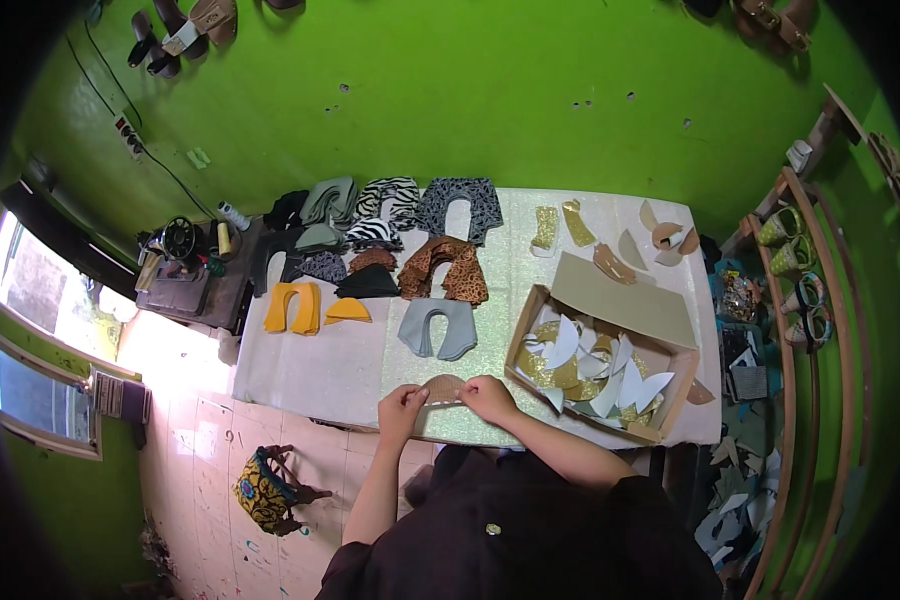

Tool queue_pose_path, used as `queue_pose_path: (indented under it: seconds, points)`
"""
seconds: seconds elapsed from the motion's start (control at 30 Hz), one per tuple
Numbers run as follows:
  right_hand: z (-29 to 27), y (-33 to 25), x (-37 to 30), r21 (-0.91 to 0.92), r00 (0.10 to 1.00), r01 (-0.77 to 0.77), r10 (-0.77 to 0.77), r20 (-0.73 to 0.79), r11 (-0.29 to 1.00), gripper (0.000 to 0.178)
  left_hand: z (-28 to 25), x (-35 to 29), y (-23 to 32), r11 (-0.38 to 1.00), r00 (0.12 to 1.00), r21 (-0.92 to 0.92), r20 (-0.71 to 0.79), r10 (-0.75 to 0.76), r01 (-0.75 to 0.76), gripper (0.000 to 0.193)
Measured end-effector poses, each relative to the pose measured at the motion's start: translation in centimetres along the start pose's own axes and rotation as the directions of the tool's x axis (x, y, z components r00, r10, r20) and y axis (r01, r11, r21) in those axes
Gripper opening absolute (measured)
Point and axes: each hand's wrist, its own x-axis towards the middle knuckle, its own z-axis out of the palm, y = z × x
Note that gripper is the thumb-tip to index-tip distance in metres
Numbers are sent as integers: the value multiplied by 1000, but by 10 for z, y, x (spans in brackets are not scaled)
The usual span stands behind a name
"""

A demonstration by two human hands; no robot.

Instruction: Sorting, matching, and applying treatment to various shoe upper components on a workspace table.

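Between my two hands is a brown half-moon piece (444, 388) with a curved upper edge, held above the table's front edge. My left hand (401, 408) pinches its left end, while the fingers of my right hand (488, 397) are closed on its right end. Just beyond lies a stack of grey U-shaped pieces (411, 329). Farther back are brown leopard-print pieces (469, 272), zebra-print pieces (400, 192) and dark patterned pieces (485, 200). Yellow U-shaped pieces (307, 305) and yellow half-moon pieces (349, 312) sit to the left.
An open cardboard box (681, 388) full of white and gold cut pieces stands on the table (310, 375) at right. Gold pieces (544, 228) lie behind it. A sewing machine (179, 238) is at the far left, a stool (265, 492) below, a wooden shoe rack (808, 230) at right.
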Motion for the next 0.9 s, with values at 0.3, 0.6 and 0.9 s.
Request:
queue_pose_path:
  seconds: [0.3, 0.6, 0.9]
  points:
    - [14, 9, 8, -478, 991, 12, -74, -111, 878, 29, 7, 23, -12, 884, 984, 432, 69, 166, -179, 20]
    - [-5, -27, -31, -176, 969, 248, -243, 49, 953, 35, 10, 25, -12, 674, 838, 547, 97, 537, -496, 37]
    - [-188, -27, -141, 848, 876, 153, -466, 121, 508, 18, 91, 2, 57, 504, 562, 263, 241, 791, -823, 34]
